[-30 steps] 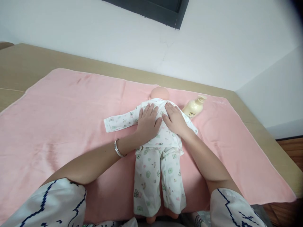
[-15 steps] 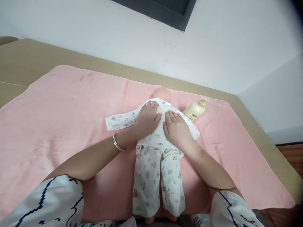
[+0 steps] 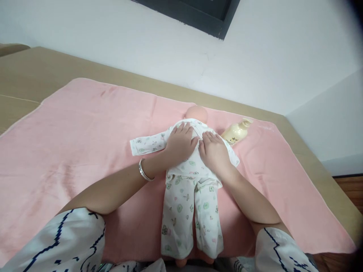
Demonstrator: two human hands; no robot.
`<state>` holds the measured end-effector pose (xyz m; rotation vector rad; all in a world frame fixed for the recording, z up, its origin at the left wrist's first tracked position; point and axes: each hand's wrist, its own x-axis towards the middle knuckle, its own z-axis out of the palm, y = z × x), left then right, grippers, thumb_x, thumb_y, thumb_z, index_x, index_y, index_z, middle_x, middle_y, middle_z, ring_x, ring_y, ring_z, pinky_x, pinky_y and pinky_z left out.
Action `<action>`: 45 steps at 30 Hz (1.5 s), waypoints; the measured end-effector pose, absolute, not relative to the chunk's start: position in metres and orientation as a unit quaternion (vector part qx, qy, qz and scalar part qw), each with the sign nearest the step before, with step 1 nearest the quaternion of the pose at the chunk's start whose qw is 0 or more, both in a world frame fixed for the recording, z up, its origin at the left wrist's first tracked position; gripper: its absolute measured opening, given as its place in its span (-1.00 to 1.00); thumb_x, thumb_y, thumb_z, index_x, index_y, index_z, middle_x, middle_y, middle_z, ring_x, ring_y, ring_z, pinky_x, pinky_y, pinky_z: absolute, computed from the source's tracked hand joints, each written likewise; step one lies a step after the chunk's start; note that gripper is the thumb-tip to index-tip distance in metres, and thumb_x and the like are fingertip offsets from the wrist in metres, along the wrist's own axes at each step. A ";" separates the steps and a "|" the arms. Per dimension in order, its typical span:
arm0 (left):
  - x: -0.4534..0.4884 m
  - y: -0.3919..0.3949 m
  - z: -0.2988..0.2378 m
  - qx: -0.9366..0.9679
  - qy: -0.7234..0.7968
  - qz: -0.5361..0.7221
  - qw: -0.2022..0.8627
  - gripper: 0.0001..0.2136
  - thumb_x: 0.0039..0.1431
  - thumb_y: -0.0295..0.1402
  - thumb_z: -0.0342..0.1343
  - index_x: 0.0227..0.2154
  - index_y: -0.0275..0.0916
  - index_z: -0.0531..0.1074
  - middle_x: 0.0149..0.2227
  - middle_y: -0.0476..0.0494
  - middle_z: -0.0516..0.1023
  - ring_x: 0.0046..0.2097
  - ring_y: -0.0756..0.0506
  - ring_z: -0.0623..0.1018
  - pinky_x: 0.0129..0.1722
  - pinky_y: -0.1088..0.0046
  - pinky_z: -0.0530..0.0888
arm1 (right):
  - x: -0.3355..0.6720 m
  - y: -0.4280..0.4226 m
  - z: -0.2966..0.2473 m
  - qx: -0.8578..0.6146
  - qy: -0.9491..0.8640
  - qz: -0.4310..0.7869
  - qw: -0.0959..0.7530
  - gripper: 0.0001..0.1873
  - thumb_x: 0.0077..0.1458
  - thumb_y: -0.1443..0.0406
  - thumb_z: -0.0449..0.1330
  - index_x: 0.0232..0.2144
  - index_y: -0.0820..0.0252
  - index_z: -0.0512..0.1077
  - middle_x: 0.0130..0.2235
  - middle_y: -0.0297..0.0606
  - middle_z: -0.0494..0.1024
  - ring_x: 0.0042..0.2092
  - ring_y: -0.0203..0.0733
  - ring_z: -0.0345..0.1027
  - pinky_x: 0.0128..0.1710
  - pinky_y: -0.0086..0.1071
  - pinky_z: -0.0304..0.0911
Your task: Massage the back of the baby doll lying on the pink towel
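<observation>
Doll (image 3: 190, 177) lies face-down mid pink towel (image 3: 70, 132) on the desk (image 3: 25, 71), legs toward the camera. Left hand (image 3: 179, 143) and right hand (image 3: 214, 152) rest flat, fingers extended, on its back, gripping nothing. Looks light; printed cotton suit is soft and will likely slide and bunch, so hold the torso under the arms. Lotion bottle (image 3: 236, 132) lies beside its right shoulder.

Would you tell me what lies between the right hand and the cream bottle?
In the head view, only the doll's printed sleeve separates the right hand from the bottle.
</observation>
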<state>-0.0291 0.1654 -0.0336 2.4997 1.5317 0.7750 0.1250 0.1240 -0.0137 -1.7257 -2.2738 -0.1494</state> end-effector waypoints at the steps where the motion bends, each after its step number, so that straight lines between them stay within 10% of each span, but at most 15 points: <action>1: -0.030 0.170 -0.034 0.819 0.510 0.256 0.056 -0.52 0.43 -0.26 -0.11 0.23 -0.50 0.36 0.30 -0.47 0.40 0.39 -0.38 0.32 0.39 -0.04 0.27 | 0.121 0.117 -0.013 -0.594 -0.790 -0.076 0.136 -0.41 0.40 0.27 -0.16 0.19 0.63 0.39 0.20 0.30 0.49 0.28 0.27 0.35 0.37 0.11 0.10; 12: -0.019 0.133 -0.034 0.853 0.449 0.267 0.000 -0.58 0.41 -0.40 -0.15 0.12 -0.56 0.46 0.21 -0.55 0.49 0.33 -0.38 0.42 0.30 -0.03 0.37 | 0.148 0.155 -0.009 -0.569 -0.807 -0.035 0.156 -0.58 0.38 0.34 -0.16 -0.12 0.26 0.51 -0.04 -0.03 0.65 0.04 0.03 0.50 0.15 -0.13 0.29; 30: -0.025 0.167 -0.051 0.812 0.456 0.354 0.082 -0.54 0.38 -0.31 -0.09 0.23 -0.42 0.37 0.33 -0.37 0.39 0.40 -0.31 0.31 0.44 -0.01 0.16 | 0.126 0.115 -0.001 -0.588 -0.794 -0.075 0.134 -0.62 0.31 0.36 -0.04 -0.05 0.33 0.53 0.04 0.07 0.64 0.13 0.14 0.48 0.23 -0.06 0.24; 37: -0.025 0.167 -0.052 0.809 0.456 0.360 0.087 -0.53 0.38 -0.30 -0.11 0.22 -0.45 0.38 0.32 -0.37 0.40 0.40 -0.31 0.31 0.44 0.00 0.15 | 0.145 0.132 0.019 -0.598 -0.774 0.080 0.191 -0.62 0.34 0.28 -0.06 -0.39 0.08 0.51 -0.31 -0.29 0.66 -0.22 -0.09 0.52 -0.23 -0.30 0.28; 45: -0.025 0.166 -0.050 0.806 0.460 0.360 0.100 -0.55 0.37 -0.30 -0.08 0.22 -0.38 0.38 0.33 -0.36 0.40 0.41 -0.30 0.30 0.44 -0.02 0.15 | 0.127 0.123 -0.010 -0.577 -0.791 -0.093 0.183 -0.60 0.32 0.34 -0.08 -0.10 0.28 0.55 -0.13 0.02 0.67 0.01 0.08 0.51 0.02 -0.13 0.38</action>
